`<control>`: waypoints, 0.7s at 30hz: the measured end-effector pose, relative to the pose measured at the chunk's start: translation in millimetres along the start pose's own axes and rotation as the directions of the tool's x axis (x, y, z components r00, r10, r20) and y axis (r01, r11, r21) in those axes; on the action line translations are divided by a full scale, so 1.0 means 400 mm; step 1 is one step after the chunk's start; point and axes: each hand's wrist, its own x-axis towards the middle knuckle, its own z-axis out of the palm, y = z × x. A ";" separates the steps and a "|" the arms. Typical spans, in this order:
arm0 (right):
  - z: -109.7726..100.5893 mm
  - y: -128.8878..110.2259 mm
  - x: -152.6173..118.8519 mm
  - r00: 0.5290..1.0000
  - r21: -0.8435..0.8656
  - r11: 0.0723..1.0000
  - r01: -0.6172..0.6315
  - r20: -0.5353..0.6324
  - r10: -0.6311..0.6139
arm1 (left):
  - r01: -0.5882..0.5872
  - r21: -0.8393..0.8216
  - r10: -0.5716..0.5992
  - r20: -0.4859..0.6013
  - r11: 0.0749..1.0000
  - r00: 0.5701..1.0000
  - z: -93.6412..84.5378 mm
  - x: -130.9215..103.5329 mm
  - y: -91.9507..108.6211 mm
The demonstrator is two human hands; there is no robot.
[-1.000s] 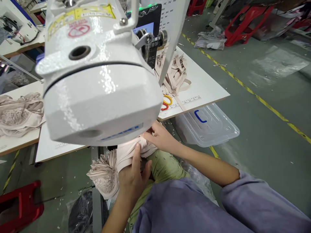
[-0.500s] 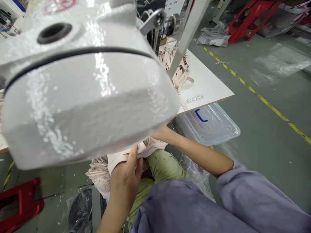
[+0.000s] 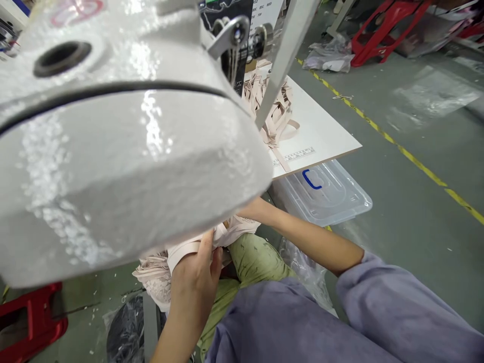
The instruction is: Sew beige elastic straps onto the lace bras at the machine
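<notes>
The left hand (image 3: 194,277) is half curled, index finger against the pale pink garment (image 3: 242,229); the right hand (image 3: 255,209) reaches its far side, fingers hidden (neither grip can be told for certain). The cloth sits beneath the white machine head (image 3: 151,176), by the green trousers (image 3: 257,257). It looks light, soft and floppy, probably best held by its smooth band (image 3: 177,253).
</notes>
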 end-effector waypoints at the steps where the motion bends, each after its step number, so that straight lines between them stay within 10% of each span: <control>1: 0.000 0.001 0.000 1.000 0.008 1.000 -0.005 -0.007 0.005 | -0.001 -0.003 0.001 0.001 1.000 1.000 0.001 0.000 -0.001; 21: 0.017 0.038 -0.055 0.970 0.266 0.959 -0.097 -0.189 0.150 | 0.063 0.077 -0.064 0.006 0.995 0.998 -0.048 -0.016 0.014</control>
